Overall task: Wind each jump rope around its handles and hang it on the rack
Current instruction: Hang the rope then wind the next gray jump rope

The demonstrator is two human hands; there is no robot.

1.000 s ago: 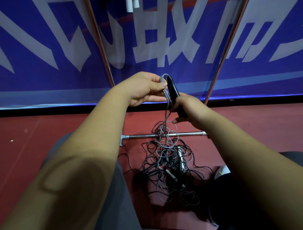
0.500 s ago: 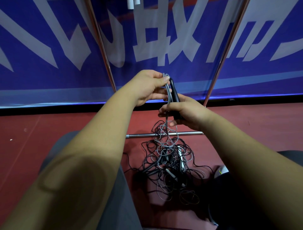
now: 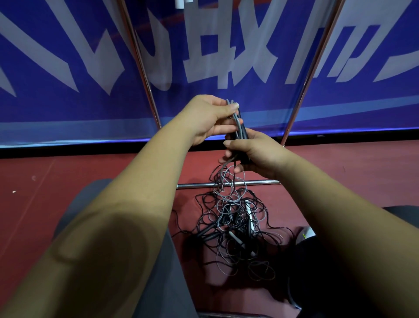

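My right hand (image 3: 256, 152) grips the dark handles (image 3: 243, 132) of a jump rope, held upright in front of me. My left hand (image 3: 209, 119) pinches the grey cord (image 3: 235, 117) of that rope against the handles' upper end with thumb and fingers. The cord trails down from my hands into a tangled pile of black and grey ropes (image 3: 233, 218) with several handles, lying on the red floor. The rack's metal legs (image 3: 140, 65) rise on both sides, and its floor bar (image 3: 195, 185) lies behind the pile.
A blue banner with white characters (image 3: 68, 68) stands close behind the rack. White handles (image 3: 181, 2) hang at the top edge. My grey-trousered knees sit low left and right, and a shoe (image 3: 306, 233) shows at the right of the pile.
My left hand has shifted a little right and down along the handles, bringing the grey cord with it. My right hand has closed more fully round the handles' lower part.
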